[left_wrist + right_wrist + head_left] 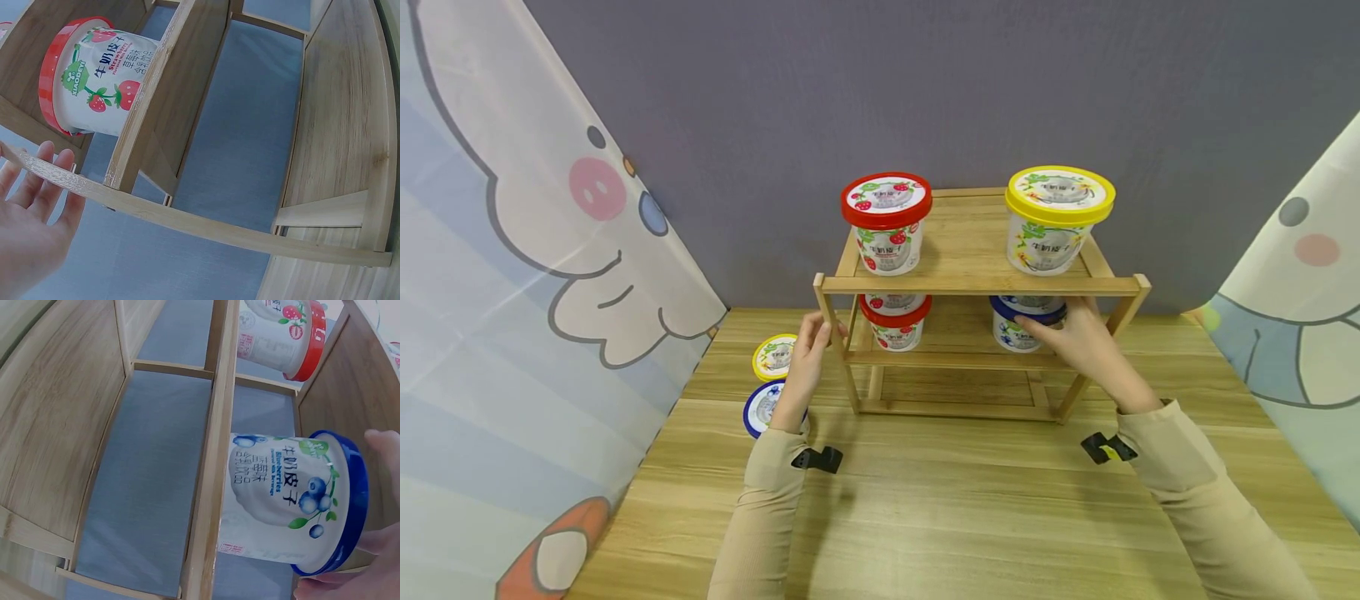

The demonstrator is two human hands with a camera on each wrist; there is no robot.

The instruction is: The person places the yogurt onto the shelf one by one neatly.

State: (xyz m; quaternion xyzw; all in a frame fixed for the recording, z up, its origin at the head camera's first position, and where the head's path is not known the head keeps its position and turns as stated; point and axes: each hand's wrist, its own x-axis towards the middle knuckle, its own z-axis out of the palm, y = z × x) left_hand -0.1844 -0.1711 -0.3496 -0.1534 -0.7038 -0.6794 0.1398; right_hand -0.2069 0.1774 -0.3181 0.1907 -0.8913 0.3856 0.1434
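A wooden shelf [955,283] stands on the table. My left hand [808,354] holds its front left upright [206,219], the fingers [62,161] reaching round it. On the middle tier, at the right, sits a tub with a blue lid [1017,332] and blueberry print, lying sideways in the right wrist view. My right hand [1078,337] grips it by the lid [351,506], thumb across the front in the head view. A red-lidded strawberry tub [897,329] is at the left of that tier. Part of my right hand is hidden by the top tier.
On the top tier stand a red-lidded strawberry tub [887,225] and a yellow-lidded tub [1051,225]. Left of the shelf, a yellow-lidded tub [772,357] and a blue-lidded tub [762,408] are on the table [955,500], partly behind my left arm. A grey wall [925,92] rises behind.
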